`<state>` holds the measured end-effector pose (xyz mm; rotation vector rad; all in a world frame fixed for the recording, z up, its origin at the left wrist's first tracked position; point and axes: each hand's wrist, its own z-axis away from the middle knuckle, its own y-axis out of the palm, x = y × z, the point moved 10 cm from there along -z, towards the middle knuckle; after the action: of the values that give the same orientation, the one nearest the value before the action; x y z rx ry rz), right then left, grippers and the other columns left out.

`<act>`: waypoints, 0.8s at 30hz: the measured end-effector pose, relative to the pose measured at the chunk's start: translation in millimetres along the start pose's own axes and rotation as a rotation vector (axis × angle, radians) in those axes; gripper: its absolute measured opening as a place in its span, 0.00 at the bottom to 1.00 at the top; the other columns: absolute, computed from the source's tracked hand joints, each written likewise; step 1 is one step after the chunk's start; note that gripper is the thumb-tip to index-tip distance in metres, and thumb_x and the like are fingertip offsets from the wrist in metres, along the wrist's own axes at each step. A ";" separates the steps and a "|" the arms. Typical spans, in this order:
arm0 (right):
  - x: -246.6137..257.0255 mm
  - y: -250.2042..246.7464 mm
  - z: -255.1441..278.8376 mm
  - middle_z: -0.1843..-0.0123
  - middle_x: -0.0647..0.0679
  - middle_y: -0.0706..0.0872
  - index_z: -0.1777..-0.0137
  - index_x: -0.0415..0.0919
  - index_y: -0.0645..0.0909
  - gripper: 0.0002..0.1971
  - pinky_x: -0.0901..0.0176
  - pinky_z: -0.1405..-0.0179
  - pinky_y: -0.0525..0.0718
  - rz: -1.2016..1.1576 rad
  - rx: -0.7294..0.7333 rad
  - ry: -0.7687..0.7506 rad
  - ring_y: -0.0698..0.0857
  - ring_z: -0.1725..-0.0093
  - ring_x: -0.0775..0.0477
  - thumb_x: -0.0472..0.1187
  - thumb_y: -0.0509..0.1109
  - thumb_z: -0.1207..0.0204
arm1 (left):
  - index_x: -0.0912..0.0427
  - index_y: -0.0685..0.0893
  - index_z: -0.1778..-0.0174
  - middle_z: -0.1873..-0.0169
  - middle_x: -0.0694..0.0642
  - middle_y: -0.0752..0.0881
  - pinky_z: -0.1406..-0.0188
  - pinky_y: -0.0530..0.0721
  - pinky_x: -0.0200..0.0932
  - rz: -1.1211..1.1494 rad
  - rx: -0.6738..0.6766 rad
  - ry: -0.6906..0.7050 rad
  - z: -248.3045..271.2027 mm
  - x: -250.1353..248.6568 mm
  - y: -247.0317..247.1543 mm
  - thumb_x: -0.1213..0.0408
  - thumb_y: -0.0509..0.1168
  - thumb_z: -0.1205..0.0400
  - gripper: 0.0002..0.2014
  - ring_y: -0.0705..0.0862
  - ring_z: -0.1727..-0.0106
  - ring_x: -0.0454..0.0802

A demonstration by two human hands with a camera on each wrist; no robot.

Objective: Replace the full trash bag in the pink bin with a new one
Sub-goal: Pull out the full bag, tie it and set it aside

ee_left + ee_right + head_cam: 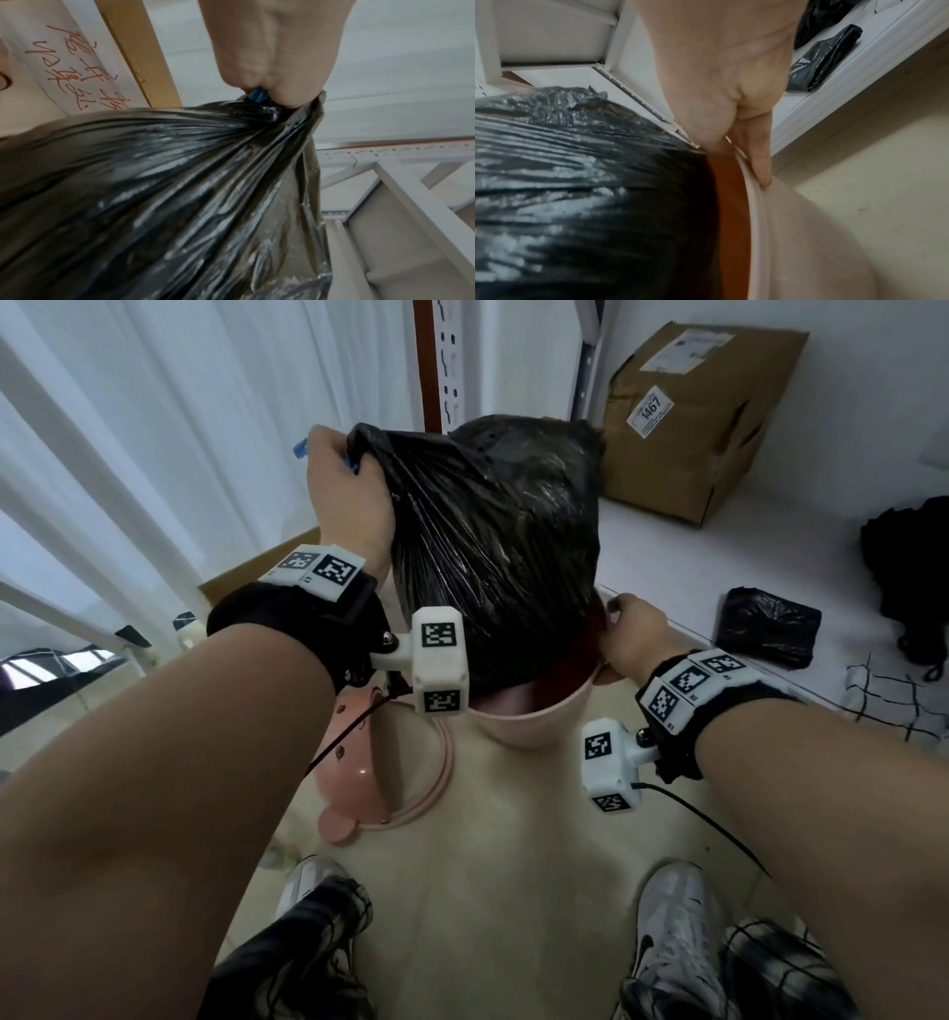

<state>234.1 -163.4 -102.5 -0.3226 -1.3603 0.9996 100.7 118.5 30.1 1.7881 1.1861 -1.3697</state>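
A full black trash bag (493, 546) rises out of the pink bin (534, 721), its lower part still inside. My left hand (349, 480) grips the bag's gathered neck and a blue drawstring (257, 95) high at the left; the left hand (272, 60) appears as a closed fist in the left wrist view above the stretched black bag (180, 192). My right hand (631, 634) pinches the bin's rim on the right side. In the right wrist view, the right hand (731, 101) has its thumb inside and fingers (759, 162) outside the bin rim (754, 203).
The pink lid (380, 762) lies on the floor left of the bin. A folded black new bag (767, 629) rests on a low white shelf (667, 567) at right, with a cardboard box (693, 418) behind. Metal shelf uprights (441, 361) stand behind. My feet (667, 927) are below.
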 end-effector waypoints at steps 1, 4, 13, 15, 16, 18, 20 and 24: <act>-4.2 0.2 -4.4 0.50 0.30 0.87 0.39 0.35 0.73 0.13 0.36 0.51 0.88 0.009 -0.006 0.001 0.89 0.53 0.29 0.33 0.59 0.24 | 0.50 0.63 0.66 0.70 0.47 0.69 0.62 0.71 0.42 0.006 -0.023 -0.010 -2.0 -0.4 -4.7 0.72 0.54 0.22 0.12 0.68 0.70 0.42; -19.1 -0.2 -12.9 0.45 0.28 0.86 0.39 0.30 0.75 0.15 0.34 0.46 0.85 0.041 -0.020 0.024 0.87 0.48 0.27 0.31 0.62 0.26 | 0.50 0.63 0.67 0.70 0.47 0.68 0.64 0.70 0.39 0.040 -0.065 -0.014 -7.2 -2.9 -13.6 0.71 0.54 0.21 0.13 0.67 0.70 0.41; -26.9 14.9 -9.4 0.36 0.34 0.83 0.36 0.28 0.79 0.16 0.53 0.46 0.82 0.332 0.128 0.059 0.83 0.36 0.35 0.33 0.62 0.21 | 0.47 0.68 0.58 0.67 0.53 0.75 0.69 0.77 0.40 0.064 0.137 0.011 13.1 -8.7 24.0 0.75 0.54 0.21 0.14 0.75 0.70 0.46; -17.2 15.2 -6.4 0.34 0.33 0.81 0.35 0.28 0.77 0.16 0.51 0.44 0.80 0.462 0.116 -0.004 0.81 0.34 0.36 0.32 0.56 0.19 | 0.48 0.71 0.54 0.63 0.56 0.79 0.66 0.81 0.45 0.063 0.202 0.011 20.2 -8.6 36.6 0.75 0.54 0.21 0.14 0.78 0.67 0.48; -14.0 11.9 -5.6 0.34 0.32 0.81 0.35 0.28 0.76 0.16 0.50 0.42 0.80 0.501 0.102 -0.025 0.81 0.34 0.35 0.31 0.55 0.18 | 0.50 0.73 0.52 0.60 0.54 0.80 0.59 0.83 0.47 0.064 0.219 0.008 22.4 -12.0 41.8 0.76 0.54 0.21 0.14 0.80 0.63 0.47; -12.5 -10.6 -6.3 0.35 0.31 0.80 0.33 0.30 0.71 0.17 0.46 0.41 0.79 0.449 0.019 -0.002 0.80 0.35 0.32 0.32 0.57 0.20 | 0.56 0.76 0.51 0.60 0.49 0.81 0.46 0.83 0.42 0.088 0.232 0.010 24.4 -25.9 52.0 0.80 0.53 0.22 0.15 0.81 0.58 0.41; -11.3 -44.3 -6.0 0.34 0.29 0.78 0.30 0.31 0.67 0.20 0.44 0.39 0.78 0.349 -0.095 0.028 0.78 0.34 0.29 0.32 0.60 0.22 | 0.59 0.78 0.51 0.60 0.49 0.82 0.42 0.84 0.43 0.148 0.280 -0.018 29.2 -43.8 67.5 0.82 0.53 0.21 0.15 0.83 0.56 0.43; 21.0 -102.9 11.4 0.29 0.30 0.75 0.24 0.32 0.64 0.24 0.47 0.33 0.74 0.097 -0.204 -0.035 0.74 0.29 0.31 0.32 0.57 0.20 | 0.65 0.82 0.48 0.53 0.66 0.85 0.37 0.83 0.59 0.242 0.489 -0.134 45.7 -80.1 105.4 0.84 0.55 0.23 0.16 0.85 0.49 0.60</act>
<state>263.1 -210.4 -12.5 -0.5296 -1.4937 0.9514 170.1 10.4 86.0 2.0435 0.5680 -1.6978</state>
